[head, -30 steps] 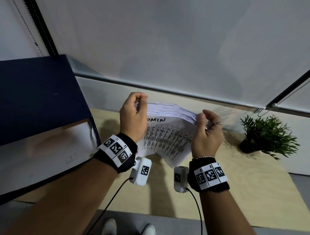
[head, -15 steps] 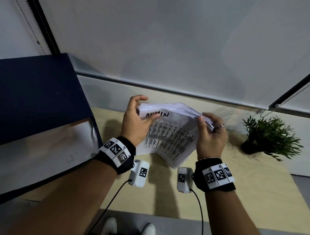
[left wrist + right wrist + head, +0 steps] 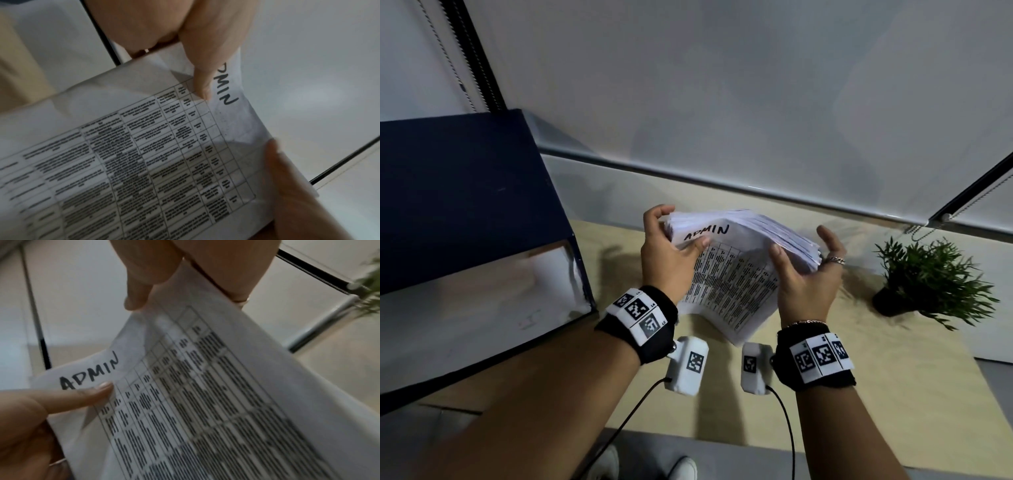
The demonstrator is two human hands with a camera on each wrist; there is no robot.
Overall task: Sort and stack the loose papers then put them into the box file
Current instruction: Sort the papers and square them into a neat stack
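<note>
A thick stack of white papers (image 3: 732,284) hangs above the table, its front sheet a printed grid headed "ADMIN" in marker. My left hand (image 3: 671,240) grips the stack's top left corner, thumb (image 3: 201,78) on the front sheet under the heading and fingers curled behind. At the right edge, my right hand (image 3: 799,243) has its thumb (image 3: 135,300) straight at the front and its fingers spread straight behind the edge. The dark blue box file (image 3: 465,205) lies open at the left, with a pale inside. The back sheets are hidden.
The light wooden table (image 3: 893,394) runs under the hands. A small potted plant (image 3: 928,284) stands at the right. A white roller blind (image 3: 722,102) fills the back. Shoes (image 3: 681,469) show below the table's near edge.
My right hand has loosened from a pinch to spread fingers at the stack's right edge. My left thumb has come round onto the front sheet. The stack's top edge has fanned out.
</note>
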